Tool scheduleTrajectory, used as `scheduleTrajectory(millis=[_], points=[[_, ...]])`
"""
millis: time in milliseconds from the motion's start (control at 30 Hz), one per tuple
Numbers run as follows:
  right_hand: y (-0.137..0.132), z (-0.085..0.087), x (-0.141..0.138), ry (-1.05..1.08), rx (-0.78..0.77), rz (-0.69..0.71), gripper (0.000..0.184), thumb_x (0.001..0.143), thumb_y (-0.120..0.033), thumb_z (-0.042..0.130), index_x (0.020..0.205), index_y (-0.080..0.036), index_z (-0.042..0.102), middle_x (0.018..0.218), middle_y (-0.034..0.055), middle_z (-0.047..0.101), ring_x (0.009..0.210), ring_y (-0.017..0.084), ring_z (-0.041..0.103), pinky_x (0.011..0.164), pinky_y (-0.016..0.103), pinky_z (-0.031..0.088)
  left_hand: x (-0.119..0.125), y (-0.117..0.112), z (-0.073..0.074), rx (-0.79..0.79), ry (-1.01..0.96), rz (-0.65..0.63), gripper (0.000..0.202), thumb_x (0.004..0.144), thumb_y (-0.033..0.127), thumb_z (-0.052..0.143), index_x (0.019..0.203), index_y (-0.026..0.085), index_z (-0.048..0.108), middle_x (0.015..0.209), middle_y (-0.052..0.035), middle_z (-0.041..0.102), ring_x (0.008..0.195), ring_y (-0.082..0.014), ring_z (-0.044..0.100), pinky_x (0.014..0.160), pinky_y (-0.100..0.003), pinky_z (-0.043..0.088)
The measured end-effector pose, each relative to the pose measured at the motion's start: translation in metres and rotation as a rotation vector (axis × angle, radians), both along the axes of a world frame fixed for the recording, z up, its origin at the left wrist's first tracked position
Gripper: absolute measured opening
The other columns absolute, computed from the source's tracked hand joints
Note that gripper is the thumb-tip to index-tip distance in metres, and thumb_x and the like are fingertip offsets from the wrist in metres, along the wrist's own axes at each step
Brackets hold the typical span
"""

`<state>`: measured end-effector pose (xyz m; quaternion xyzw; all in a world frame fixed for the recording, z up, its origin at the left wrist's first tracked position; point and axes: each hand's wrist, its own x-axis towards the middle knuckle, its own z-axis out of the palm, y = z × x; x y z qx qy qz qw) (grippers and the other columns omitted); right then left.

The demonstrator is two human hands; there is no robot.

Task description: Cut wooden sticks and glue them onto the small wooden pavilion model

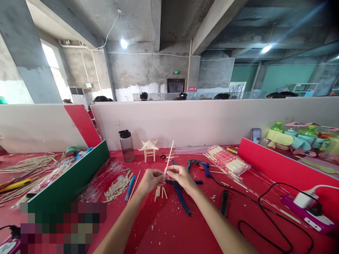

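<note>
My left hand (pixel 150 180) and my right hand (pixel 180 176) meet over the red table (pixel 169 229), both pinching one thin wooden stick (pixel 169 156) that slants up and to the right. Below my hands lie a few short stick pieces (pixel 160 192) and blue-handled pliers (pixel 181 196). A small wooden pavilion model (pixel 149 148) stands behind them, near the white divider.
A dark water bottle (pixel 126 145) stands left of the model. A glue gun (pixel 200 164), a bag of sticks (pixel 227 160), black cables (pixel 267 211) and a power strip (pixel 308 210) lie to the right. A green divider (pixel 71 176) and cut sticks (pixel 118 186) are at left.
</note>
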<state>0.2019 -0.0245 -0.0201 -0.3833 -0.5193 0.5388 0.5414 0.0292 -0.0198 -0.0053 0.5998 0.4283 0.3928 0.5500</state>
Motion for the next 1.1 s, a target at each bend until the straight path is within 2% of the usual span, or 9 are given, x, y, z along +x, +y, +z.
scheduleTrajectory(millis=[133,233,300,400,500,567,833,933,1100], points=[[0.005,-0.005,0.003,-0.047,0.018,-0.017,0.041,0.061,-0.046,0.082,0.089,-0.018,0.072,0.079,0.0025,0.071,0.066,0.017,0.066,0.072,0.035,0.056,-0.003,0.006,-0.005,-0.012,-0.047,0.04,0.043,0.055,0.05,0.085,0.073,0.014,0.07,0.065,-0.0016,0.068,0.06,-0.0146,0.065,0.063,-0.027,0.053],[0.008,-0.006,0.006,-0.184,0.077,-0.059,0.035,0.069,-0.046,0.076,0.089,-0.017,0.07,0.073,0.0022,0.068,0.061,0.017,0.064,0.064,0.032,0.054,-0.01,0.013,-0.007,0.004,-0.063,0.085,0.048,0.05,0.054,0.085,0.07,0.013,0.069,0.062,-0.0016,0.067,0.058,-0.0149,0.064,0.06,-0.027,0.052],[0.005,-0.004,0.009,-0.403,0.168,-0.118,0.028,0.078,-0.044,0.067,0.087,-0.018,0.069,0.071,0.0033,0.068,0.063,0.018,0.064,0.064,0.032,0.051,-0.019,0.019,-0.005,0.026,-0.06,0.124,0.049,0.049,0.054,0.085,0.07,0.013,0.069,0.061,-0.0019,0.067,0.057,-0.015,0.064,0.059,-0.026,0.052],[-0.007,0.003,0.011,-0.86,0.308,-0.223,0.023,0.084,-0.041,0.063,0.093,-0.021,0.069,0.083,0.0062,0.069,0.081,0.022,0.065,0.079,0.034,0.048,-0.039,0.025,0.001,0.071,-0.08,0.19,0.048,0.051,0.053,0.085,0.072,0.013,0.07,0.063,-0.0022,0.067,0.058,-0.0143,0.064,0.064,-0.027,0.053],[-0.02,0.007,0.012,-1.232,0.322,-0.201,0.04,0.078,-0.041,0.071,0.112,-0.022,0.065,0.109,0.0116,0.065,0.108,0.03,0.058,0.092,0.038,0.043,-0.058,0.03,0.007,0.106,-0.105,0.268,0.047,0.052,0.053,0.085,0.072,0.013,0.07,0.065,-0.0035,0.069,0.061,-0.0147,0.065,0.064,-0.025,0.052],[-0.024,0.007,0.013,-1.367,0.286,-0.15,0.049,0.077,-0.037,0.072,0.122,-0.02,0.061,0.119,0.0145,0.06,0.117,0.033,0.052,0.097,0.04,0.04,-0.066,0.03,0.011,0.115,-0.108,0.312,0.049,0.051,0.053,0.086,0.073,0.012,0.071,0.065,-0.0041,0.07,0.061,-0.0154,0.065,0.062,-0.025,0.052],[-0.027,0.009,0.016,-1.482,0.11,-0.127,0.052,0.078,-0.021,0.065,0.129,-0.016,0.054,0.128,0.0188,0.051,0.12,0.033,0.052,0.097,0.038,0.039,-0.077,0.023,0.024,0.139,-0.106,0.389,0.048,0.049,0.05,0.087,0.072,0.012,0.071,0.062,-0.0028,0.068,0.059,-0.0139,0.063,0.057,-0.023,0.049],[-0.03,0.013,0.019,-1.479,0.02,-0.104,0.055,0.077,-0.014,0.062,0.13,-0.014,0.051,0.128,0.0206,0.05,0.115,0.033,0.058,0.091,0.035,0.042,-0.08,0.022,0.025,0.133,-0.087,0.405,0.046,0.051,0.049,0.086,0.074,0.012,0.072,0.064,-0.003,0.069,0.059,-0.0138,0.063,0.057,-0.022,0.048],[-0.03,0.01,0.024,-1.455,-0.007,-0.1,0.058,0.077,-0.01,0.06,0.133,-0.014,0.049,0.135,0.0225,0.044,0.117,0.032,0.059,0.092,0.034,0.042,-0.079,0.024,0.023,0.142,-0.079,0.376,0.045,0.051,0.049,0.086,0.073,0.012,0.071,0.062,-0.0027,0.068,0.058,-0.0138,0.062,0.058,-0.023,0.049]])
